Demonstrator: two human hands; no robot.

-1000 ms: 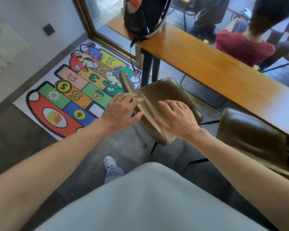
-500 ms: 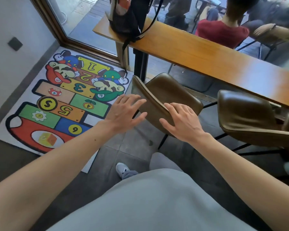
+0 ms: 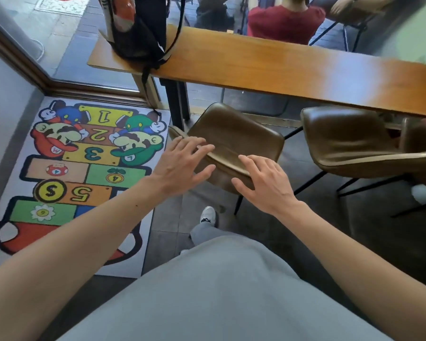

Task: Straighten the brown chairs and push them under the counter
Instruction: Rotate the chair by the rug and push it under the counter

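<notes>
A brown leather chair (image 3: 234, 134) stands in front of the wooden counter (image 3: 280, 67), its seat partly under the counter's edge and its backrest toward me. My left hand (image 3: 182, 163) lies with straight fingers on the left end of the backrest. My right hand (image 3: 263, 183) lies flat, fingers spread, on the right part of the backrest. Neither hand curls round the chair. A second brown chair (image 3: 349, 141) stands to the right, its front under the counter. A third brown chair (image 3: 421, 136) shows at the far right edge.
A black backpack (image 3: 138, 28) sits on the counter's left end, a strap hanging down. Black counter legs (image 3: 175, 107) stand left of the first chair. A colourful hopscotch rug (image 3: 79, 173) covers the floor at left. People sit beyond the window. My shoe (image 3: 207, 214) is below the chair.
The chair has turned from slanted to nearly square with the counter and moved closer to it. Both hands stayed flat on its backrest. The view swung rightward and up.
</notes>
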